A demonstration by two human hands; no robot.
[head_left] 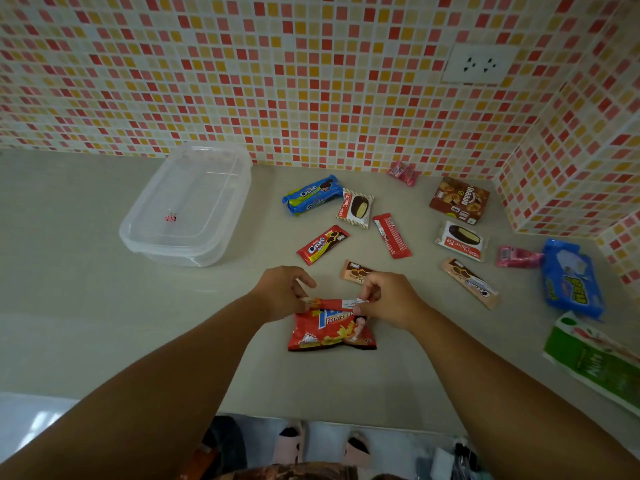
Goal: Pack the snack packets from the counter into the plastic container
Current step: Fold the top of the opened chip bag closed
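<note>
A red potato snack bag [330, 329] lies on the counter in front of me. My left hand [282, 292] pinches its top left corner and my right hand [388, 297] pinches its top right corner, the top edge folded over. The clear plastic container [138, 233] stands at the back left, with a small pink clip [170, 217] showing at its bottom. Loose packets lie beyond my hands: a blue cream biscuit pack [311, 195], a red biscuit pack [322, 244], a choco pie [356, 207], a red bar [392, 235] and a second choco pie [462, 240].
A brown box [460, 200], two brown biscuit packs [469, 282] [355, 270], pink wrappers [403, 173] [516, 256], a large blue pack [569, 280] and a green-white pack [595, 362] lie to the right. Mosaic tiled walls close the back and right; the counter's front edge [311, 419] is near me.
</note>
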